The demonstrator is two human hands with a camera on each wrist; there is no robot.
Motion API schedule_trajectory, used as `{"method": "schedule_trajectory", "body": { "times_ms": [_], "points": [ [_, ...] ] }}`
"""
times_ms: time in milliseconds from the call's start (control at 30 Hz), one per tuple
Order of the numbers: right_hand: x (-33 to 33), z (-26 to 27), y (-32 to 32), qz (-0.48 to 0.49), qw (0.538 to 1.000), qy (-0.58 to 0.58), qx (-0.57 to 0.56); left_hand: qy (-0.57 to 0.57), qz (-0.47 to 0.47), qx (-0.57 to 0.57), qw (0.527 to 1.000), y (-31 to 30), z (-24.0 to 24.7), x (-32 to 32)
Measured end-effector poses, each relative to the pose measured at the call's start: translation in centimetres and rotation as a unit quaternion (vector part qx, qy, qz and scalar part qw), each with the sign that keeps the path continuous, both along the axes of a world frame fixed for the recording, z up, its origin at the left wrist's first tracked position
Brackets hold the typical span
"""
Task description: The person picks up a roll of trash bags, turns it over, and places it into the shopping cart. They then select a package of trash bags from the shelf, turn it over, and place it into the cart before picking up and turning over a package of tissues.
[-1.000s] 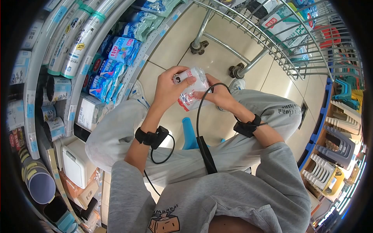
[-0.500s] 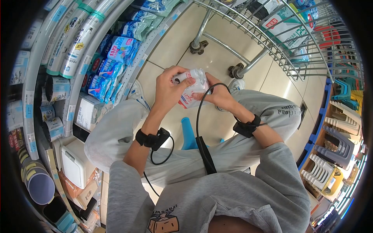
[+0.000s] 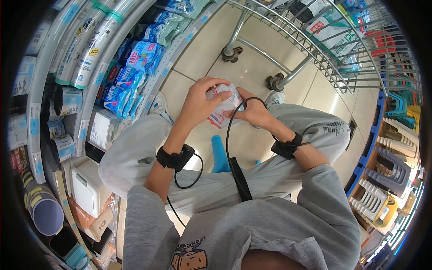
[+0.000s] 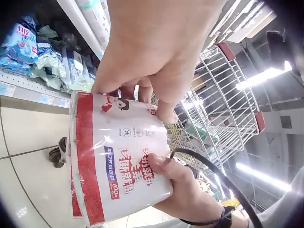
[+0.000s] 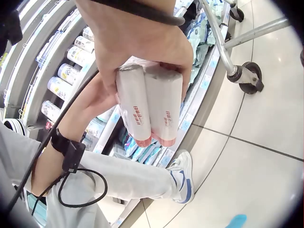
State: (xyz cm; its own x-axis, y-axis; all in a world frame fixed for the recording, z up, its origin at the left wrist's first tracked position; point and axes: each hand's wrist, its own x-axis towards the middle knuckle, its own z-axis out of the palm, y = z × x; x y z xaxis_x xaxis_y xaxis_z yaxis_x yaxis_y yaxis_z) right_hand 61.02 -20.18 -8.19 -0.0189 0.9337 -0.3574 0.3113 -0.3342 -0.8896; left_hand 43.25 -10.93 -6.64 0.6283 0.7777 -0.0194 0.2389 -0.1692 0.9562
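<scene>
Above the floor between the person's knees, both hands hold a pack of trash bag rolls (image 3: 219, 118), white with red bands and red printing. The left hand (image 3: 201, 102) grips its upper left part, thumb over the front. At its right side is the right hand (image 3: 257, 111), thumb against the printed face and fingers behind. In the left wrist view the label of the pack (image 4: 126, 156) faces the camera, and the right thumb (image 4: 161, 164) lies on the lettering. Two rolls side by side (image 5: 149, 104) show in the right wrist view, under the right hand (image 5: 142, 42).
A wire shopping cart (image 3: 310, 49) on casters stands ahead with goods in it. Shelves at the left carry blue packets (image 3: 130, 76) and long rolls (image 3: 96, 51). Plastic stools (image 3: 391, 157) are stacked at the right. A blue object (image 3: 219, 155) sits on the tiles below the hands.
The left hand has shifted slightly right over the top of the pack, and its fingers now cover more of that end. The right hand has barely moved; the pack has turned a little.
</scene>
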Motion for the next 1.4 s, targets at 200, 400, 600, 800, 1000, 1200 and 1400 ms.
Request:
{"method": "schedule_trajectory", "body": {
  "times_ms": [200, 400, 600, 800, 1000, 1200, 1400],
  "points": [
    [0.0, -0.2, 0.0, 0.014, 1.0, -0.015, 0.006, -0.04, -0.014, -0.068, 0.997, 0.5, 0.6, -0.4],
    [0.0, -0.8, -0.2, 0.015, 1.0, 0.014, -0.002, -0.052, 0.01, -0.112, 0.992, 0.3, 0.7, -0.1],
    [-0.2, -0.1, -0.7, 0.026, 0.999, 0.036, -0.025, -0.056, 0.047, -0.088, 0.993, -0.5, 0.0, -0.4],
    [0.1, 0.1, -0.2, -0.022, 0.997, 0.067, -0.032, -0.057, 0.099, -0.019, 0.993, -0.9, 0.2, 0.4],
    [0.5, -0.2, 0.8, -0.134, 0.978, 0.159, -0.005, 0.009, 0.144, 0.118, 0.982, 0.4, -1.8, 0.2],
    [0.7, -0.3, 0.8, -0.148, 0.972, 0.18, 0.022, -0.042, 0.195, -0.131, 0.971, 1.1, -1.4, -0.2],
    [0.9, 1.0, 0.9, -0.134, 0.968, 0.211, 0.017, -0.086, 0.175, -0.2, 0.96, 1.2, -0.4, -0.4]
  ]
}}
